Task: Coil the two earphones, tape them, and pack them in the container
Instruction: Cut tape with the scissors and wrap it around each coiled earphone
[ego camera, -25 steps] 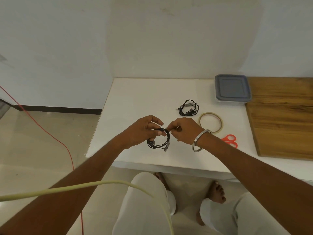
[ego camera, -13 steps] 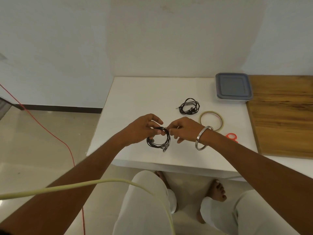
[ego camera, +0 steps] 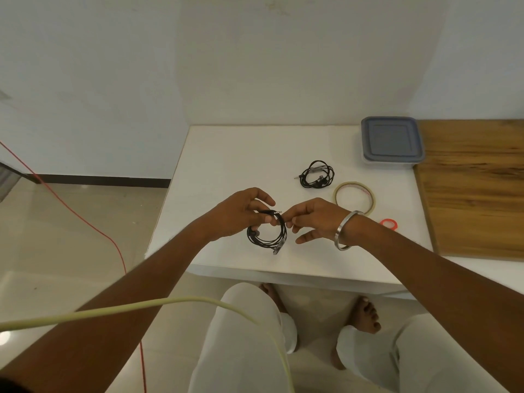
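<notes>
My left hand [ego camera: 241, 212] pinches a coiled black earphone [ego camera: 268, 236] above the white table [ego camera: 232, 154], with the jack plug sticking out toward the right. My right hand [ego camera: 314, 219] pinches the same coil at its top right edge, its lower fingers spread. A second coiled black earphone [ego camera: 317, 175] lies on the table further back. A roll of clear tape [ego camera: 354, 198] lies flat just behind my right wrist. The container with a grey lid [ego camera: 392, 141] stands shut at the back right.
Red-handled scissors [ego camera: 389, 223] lie partly hidden behind my right wrist. A wooden board [ego camera: 476, 188] covers the table's right side. A pale cable [ego camera: 170, 303] crosses in front of my legs, and a red cord [ego camera: 85, 222] runs over the floor at left.
My right hand's fingers have opened a little and shifted along the coil; the jack plug now shows between both hands. The coil stays in my left hand.
</notes>
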A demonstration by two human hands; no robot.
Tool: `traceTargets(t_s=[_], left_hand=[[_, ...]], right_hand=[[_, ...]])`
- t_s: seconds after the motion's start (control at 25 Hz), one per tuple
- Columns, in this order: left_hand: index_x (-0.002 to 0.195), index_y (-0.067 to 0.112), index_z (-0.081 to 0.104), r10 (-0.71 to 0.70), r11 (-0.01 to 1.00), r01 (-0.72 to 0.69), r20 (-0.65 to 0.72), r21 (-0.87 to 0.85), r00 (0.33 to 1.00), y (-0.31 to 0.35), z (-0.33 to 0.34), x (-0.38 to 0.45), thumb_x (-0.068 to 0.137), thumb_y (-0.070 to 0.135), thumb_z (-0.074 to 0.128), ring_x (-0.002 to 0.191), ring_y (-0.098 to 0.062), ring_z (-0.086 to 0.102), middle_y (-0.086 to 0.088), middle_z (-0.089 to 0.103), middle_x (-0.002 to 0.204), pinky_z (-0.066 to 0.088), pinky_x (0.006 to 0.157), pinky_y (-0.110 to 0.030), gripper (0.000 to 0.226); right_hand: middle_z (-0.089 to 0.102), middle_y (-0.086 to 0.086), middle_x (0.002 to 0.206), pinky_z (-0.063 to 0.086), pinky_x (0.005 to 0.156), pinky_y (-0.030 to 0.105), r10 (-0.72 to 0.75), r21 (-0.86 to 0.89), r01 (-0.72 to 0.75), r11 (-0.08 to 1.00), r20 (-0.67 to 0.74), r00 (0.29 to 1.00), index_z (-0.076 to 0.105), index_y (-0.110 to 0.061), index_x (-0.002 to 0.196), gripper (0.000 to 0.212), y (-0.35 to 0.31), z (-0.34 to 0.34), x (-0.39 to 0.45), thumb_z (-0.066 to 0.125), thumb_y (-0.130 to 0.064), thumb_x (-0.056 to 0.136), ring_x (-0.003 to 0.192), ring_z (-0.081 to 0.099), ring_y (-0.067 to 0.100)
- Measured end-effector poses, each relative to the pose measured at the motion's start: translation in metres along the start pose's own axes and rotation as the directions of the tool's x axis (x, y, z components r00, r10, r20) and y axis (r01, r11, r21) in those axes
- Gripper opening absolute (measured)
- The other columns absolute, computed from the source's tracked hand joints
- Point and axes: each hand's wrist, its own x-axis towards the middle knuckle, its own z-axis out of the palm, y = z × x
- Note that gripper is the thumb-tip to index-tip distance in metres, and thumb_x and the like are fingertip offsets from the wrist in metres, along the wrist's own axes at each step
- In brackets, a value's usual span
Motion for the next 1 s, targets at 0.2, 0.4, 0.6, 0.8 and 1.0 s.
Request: traceTargets(t_s=[0.2, 0.4, 0.6, 0.8, 1.0], left_hand=[[0.112, 0.012, 0.057, -0.002, 1.000, 0.002, 0.001, 0.023, 1.000, 0.003, 0.002, 0.000, 0.088, 0.008, 0.069, 0.063, -0.019, 0.052, -0.002, 0.074, 0.088, 0.054, 0.065, -0.028, 0.027], [0.113, 0.011, 0.057, 0.003, 1.000, -0.003, 0.001, 0.018, 1.000, 0.003, 0.005, 0.000, 0.088, 0.008, 0.068, 0.063, -0.019, 0.052, -0.007, 0.073, 0.092, 0.053, 0.067, -0.030, 0.028], [0.113, 0.012, 0.057, 0.013, 1.000, -0.012, -0.017, 0.019, 1.000, 0.002, 0.008, 0.000, 0.088, 0.008, 0.069, 0.064, -0.019, 0.053, -0.003, 0.072, 0.087, 0.052, 0.067, -0.029, 0.027], [0.114, 0.012, 0.057, 0.005, 1.000, -0.004, -0.051, 0.025, 0.999, -0.001, 0.010, 0.002, 0.088, 0.010, 0.069, 0.066, -0.019, 0.054, -0.006, 0.072, 0.090, 0.053, 0.068, -0.029, 0.028], [0.113, 0.013, 0.057, 0.000, 0.999, 0.003, -0.077, 0.044, 0.997, -0.003, 0.014, 0.004, 0.088, 0.012, 0.069, 0.066, -0.018, 0.056, -0.012, 0.071, 0.095, 0.053, 0.070, -0.031, 0.028]], right_hand=[[0.068, 0.002, 0.091, 0.059, 0.072, 0.033, -0.030, 0.017, 0.030, 0.999, 0.005, 1.000, 0.073, -0.019, 0.094, 0.014, 0.009, -0.004, 0.002, 0.065, -0.010, 0.086, 0.086, 0.063, 0.016], [0.071, -0.005, 0.082, 0.058, 0.070, 0.029, -0.040, 0.006, 0.040, 0.999, -0.014, 0.999, 0.075, -0.023, 0.087, 0.010, 0.010, -0.004, 0.003, 0.074, -0.018, 0.079, 0.084, 0.064, 0.013], [0.072, 0.002, 0.091, 0.058, 0.071, 0.027, -0.045, -0.018, 0.043, 0.999, -0.086, 0.995, 0.075, -0.022, 0.086, 0.013, 0.011, 0.001, 0.005, 0.078, -0.023, 0.074, 0.087, 0.065, 0.014], [0.074, -0.001, 0.082, 0.056, 0.061, 0.020, -0.055, -0.022, 0.053, 0.998, -0.152, 0.987, 0.072, -0.021, 0.080, 0.010, 0.012, 0.006, 0.005, 0.079, -0.021, 0.072, 0.077, 0.069, 0.008], [0.073, 0.005, 0.077, 0.059, 0.067, 0.026, -0.093, -0.023, 0.090, 0.996, -0.211, 0.973, 0.070, -0.014, 0.080, 0.011, 0.013, 0.011, 0.004, 0.079, -0.016, 0.073, 0.071, 0.071, 0.015]])
